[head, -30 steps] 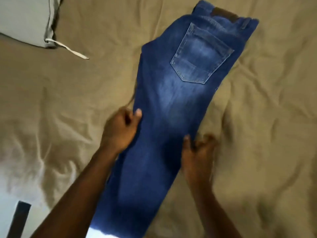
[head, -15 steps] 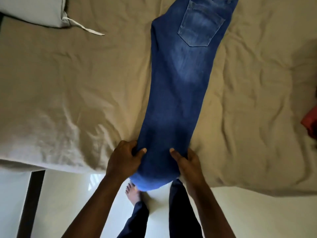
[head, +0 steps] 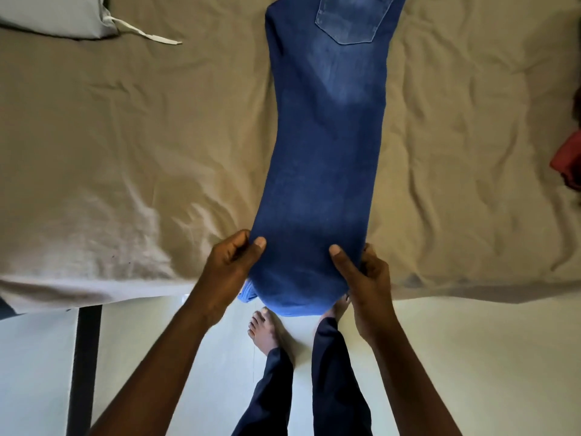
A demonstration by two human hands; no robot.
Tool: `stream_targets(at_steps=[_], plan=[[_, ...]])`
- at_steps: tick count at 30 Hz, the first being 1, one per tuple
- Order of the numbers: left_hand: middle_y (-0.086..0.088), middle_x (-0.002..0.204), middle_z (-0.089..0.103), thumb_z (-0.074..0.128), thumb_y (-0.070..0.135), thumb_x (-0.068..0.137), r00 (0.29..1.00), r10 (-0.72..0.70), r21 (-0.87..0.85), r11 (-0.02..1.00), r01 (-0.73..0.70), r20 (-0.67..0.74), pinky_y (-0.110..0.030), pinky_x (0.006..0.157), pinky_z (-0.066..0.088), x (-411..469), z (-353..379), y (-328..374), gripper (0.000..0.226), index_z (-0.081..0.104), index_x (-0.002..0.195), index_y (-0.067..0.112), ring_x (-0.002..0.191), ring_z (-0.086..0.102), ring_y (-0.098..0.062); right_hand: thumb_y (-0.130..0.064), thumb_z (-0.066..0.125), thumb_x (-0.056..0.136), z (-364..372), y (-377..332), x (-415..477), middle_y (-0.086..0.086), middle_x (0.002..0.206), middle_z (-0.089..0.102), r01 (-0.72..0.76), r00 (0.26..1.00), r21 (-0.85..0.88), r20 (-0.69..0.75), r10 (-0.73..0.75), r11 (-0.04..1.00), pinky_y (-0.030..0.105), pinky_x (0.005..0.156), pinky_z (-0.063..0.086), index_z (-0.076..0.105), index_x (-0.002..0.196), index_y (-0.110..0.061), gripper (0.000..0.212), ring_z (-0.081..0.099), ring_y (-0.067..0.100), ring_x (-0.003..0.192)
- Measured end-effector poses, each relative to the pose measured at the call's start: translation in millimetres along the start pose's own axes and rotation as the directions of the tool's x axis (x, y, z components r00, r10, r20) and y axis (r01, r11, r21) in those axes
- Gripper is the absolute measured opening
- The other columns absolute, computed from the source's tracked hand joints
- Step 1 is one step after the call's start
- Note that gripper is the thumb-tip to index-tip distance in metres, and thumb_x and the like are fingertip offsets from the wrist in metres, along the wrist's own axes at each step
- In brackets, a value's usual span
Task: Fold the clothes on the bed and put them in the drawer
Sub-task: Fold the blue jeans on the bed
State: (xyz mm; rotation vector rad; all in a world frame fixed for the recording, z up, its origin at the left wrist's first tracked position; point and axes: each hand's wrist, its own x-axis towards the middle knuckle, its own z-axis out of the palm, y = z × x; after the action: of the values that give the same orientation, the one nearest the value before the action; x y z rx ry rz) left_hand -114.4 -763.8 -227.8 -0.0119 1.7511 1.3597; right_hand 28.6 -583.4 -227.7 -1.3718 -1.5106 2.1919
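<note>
Jeans, blue denim, serve as my reference item. Nearest to me, below their hem end, my bare foot and dark trouser legs stand on a pale floor. A dark bed leg stands well to the left of the jeans. The hem end overhangs the near edge of the bed.

My left hand grips the left edge of the jeans there, thumb on top of the denim, fingers curled beneath. My right hand grips the right edge at the same level, thumb on top, fingers behind the cloth. A paler blue layer shows under the jeans, just beside my left hand.

Beyond my hands the jeans lie as one long strip on the creased tan sheet, running away from me. Their back pocket faces up at the far end; the waistband is out of view.

A red cloth lies well to the right of the jeans, cut by the frame. A grey pillow with a white tie lies far to their left.
</note>
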Motion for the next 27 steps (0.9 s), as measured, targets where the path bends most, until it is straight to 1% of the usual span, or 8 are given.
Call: stream_targets(at_steps=[3,6,10,13,16,20,23,27], plan=[[-0.002,0.092,0.075,0.068,0.056,0.080,1.000,-0.010,0.349,0.937,0.004,0.015,-0.046,0.085,0.058,-8,5,-20,0.041,0.073,0.100,0.020,0.091,0.071,-0.027,-0.028,0.082,0.083,2,15,1,0.003,0.112,0.077,-0.198,0.972,-0.104,0.104,0.208,0.975,0.045,0.097,0.056,0.071,0.116,-0.011,0.038,0.072,0.023,0.109],[-0.004,0.072,0.065,0.067,0.056,0.082,0.977,0.150,0.604,0.797,-0.027,-0.154,-0.036,0.067,0.050,-12,7,-29,0.043,0.066,0.082,0.012,0.071,0.063,-0.023,-0.028,0.079,0.087,4,18,-6,-0.003,0.106,0.078,-0.044,0.997,-0.300,0.042,0.060,0.953,0.042,0.093,0.058,0.072,0.113,-0.013,0.031,0.073,0.018,0.105],[-0.017,0.085,0.071,0.070,0.051,0.086,0.984,0.101,0.176,0.982,-0.074,-0.150,-0.041,0.073,0.052,-26,8,-26,0.042,0.071,0.088,0.009,0.079,0.064,-0.013,-0.025,0.071,0.096,-11,19,-28,0.008,0.095,0.078,0.030,0.999,-0.142,0.043,-0.024,0.989,0.029,0.078,0.057,0.072,0.103,0.000,0.025,0.073,0.013,0.092],[0.008,0.087,0.077,0.077,0.055,0.077,0.997,-0.068,0.411,0.910,0.049,0.032,-0.037,0.079,0.055,-27,6,-43,0.039,0.077,0.097,0.022,0.087,0.070,-0.003,-0.042,0.082,0.083,-18,42,-38,0.014,0.099,0.078,-0.162,0.974,-0.275,0.109,0.199,0.948,0.039,0.084,0.056,0.074,0.101,-0.002,0.045,0.073,0.023,0.099],[0.023,0.096,0.076,0.084,0.046,0.076,0.995,-0.087,0.526,0.849,0.048,0.049,-0.024,0.082,0.051,-27,0,-54,0.029,0.077,0.101,0.034,0.095,0.069,0.003,-0.016,0.082,0.086,-23,56,-47,0.004,0.104,0.079,-0.179,0.971,-0.320,0.097,0.220,0.930,0.035,0.087,0.058,0.073,0.105,-0.008,0.022,0.073,0.022,0.104],[0.005,0.109,0.079,0.084,0.027,0.085,0.991,-0.100,0.243,0.967,0.075,0.093,-0.037,0.096,0.057,-43,-12,-20,0.028,0.078,0.111,0.021,0.108,0.073,-0.016,-0.014,0.081,0.085,-30,25,-60,0.016,0.103,0.077,-0.124,0.981,-0.161,0.126,0.145,0.979,0.047,0.089,0.059,0.074,0.101,0.002,0.024,0.072,0.035,0.103],[-0.009,0.119,0.076,0.075,0.006,0.086,0.980,-0.030,0.016,0.999,0.028,0.197,-0.031,0.092,0.058,-61,-13,19,0.038,0.069,0.123,0.008,0.115,0.070,-0.025,-0.007,0.075,0.085,-26,-14,-65,0.013,0.115,0.075,-0.089,0.971,-0.067,0.216,0.101,0.994,0.036,0.091,0.057,0.071,0.117,-0.001,0.033,0.071,0.027,0.111],[-0.003,0.127,0.072,0.074,0.009,0.087,0.954,0.145,0.106,0.978,-0.178,0.264,-0.032,0.102,0.053,-54,-12,66,0.044,0.067,0.128,0.023,0.122,0.067,-0.021,0.005,0.064,0.094,-19,-60,-52,0.013,0.114,0.075,0.035,0.975,-0.054,0.222,-0.022,0.998,0.032,0.089,0.056,0.068,0.114,0.001,0.022,0.071,0.024,0.110]])
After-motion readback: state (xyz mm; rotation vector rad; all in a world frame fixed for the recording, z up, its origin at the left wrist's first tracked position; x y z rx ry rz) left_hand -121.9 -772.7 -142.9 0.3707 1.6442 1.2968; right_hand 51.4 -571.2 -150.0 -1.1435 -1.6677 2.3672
